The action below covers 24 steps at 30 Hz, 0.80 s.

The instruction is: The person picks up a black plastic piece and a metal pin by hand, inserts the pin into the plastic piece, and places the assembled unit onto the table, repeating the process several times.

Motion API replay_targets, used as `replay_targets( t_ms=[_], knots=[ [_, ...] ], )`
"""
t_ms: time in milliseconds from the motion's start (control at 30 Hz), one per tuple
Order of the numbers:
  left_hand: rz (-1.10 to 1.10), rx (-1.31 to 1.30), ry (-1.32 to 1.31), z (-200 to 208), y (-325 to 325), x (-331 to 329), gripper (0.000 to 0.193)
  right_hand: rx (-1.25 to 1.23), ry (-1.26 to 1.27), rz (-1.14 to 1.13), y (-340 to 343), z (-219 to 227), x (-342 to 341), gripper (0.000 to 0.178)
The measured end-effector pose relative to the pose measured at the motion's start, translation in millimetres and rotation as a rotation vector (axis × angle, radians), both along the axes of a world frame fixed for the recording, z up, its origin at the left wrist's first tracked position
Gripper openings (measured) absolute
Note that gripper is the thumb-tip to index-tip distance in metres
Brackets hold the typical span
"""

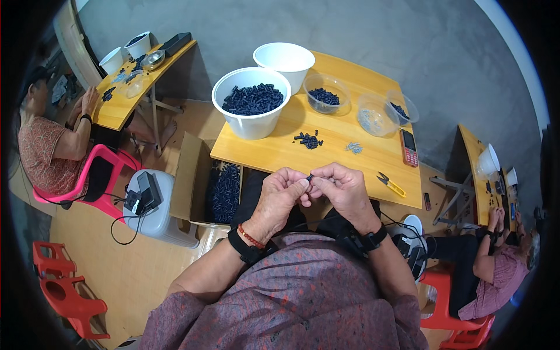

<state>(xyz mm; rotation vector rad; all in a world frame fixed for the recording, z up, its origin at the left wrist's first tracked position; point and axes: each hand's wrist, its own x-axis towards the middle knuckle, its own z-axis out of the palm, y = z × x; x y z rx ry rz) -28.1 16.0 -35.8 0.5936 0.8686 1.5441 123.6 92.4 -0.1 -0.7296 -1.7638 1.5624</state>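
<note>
In the head view, the left hand and the right hand are seen together just off the near edge of a yellow wooden table. Both are closed, thumb against fingers, and a small black piece is gripped between their fingertips; its far end is hidden by the fingers. A red beaded bracelet is worn on the left wrist, and a dark band is noted on each wrist. Beyond the hands, a loose pile of black pieces is laid on the table, with a smaller pile of silvery pieces to its right. A white bucket is filled with black pieces, and a second white bucket is placed behind it. Black pieces are also held in a clear bowl, and silvery pieces in a clear tub farther right. A red phone and yellow-handled snips are found near the right edge. Below the table's left side, an open cardboard box is stocked with black pieces. Co-workers are seated at separate tables on the left and right.
</note>
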Motion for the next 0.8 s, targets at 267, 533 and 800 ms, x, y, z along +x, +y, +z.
replay_targets(
  t_ms=[267, 533, 800],
  knots=[
    [0.015, -0.012, 0.048, 5, -2, 1, 0.004, 0.295, -0.077, -0.097, -3, -10, -6, 0.002],
    [0.379, 0.203, 0.989, 11, -7, 9, 0.007, 0.482, -0.216, -0.139, -8, -13, -9, 0.006],
    [0.138, -0.031, 0.257, 3, -2, 6, 0.007, -0.101, -0.097, -0.080, -13, 5, 6, 0.021]
  ],
)
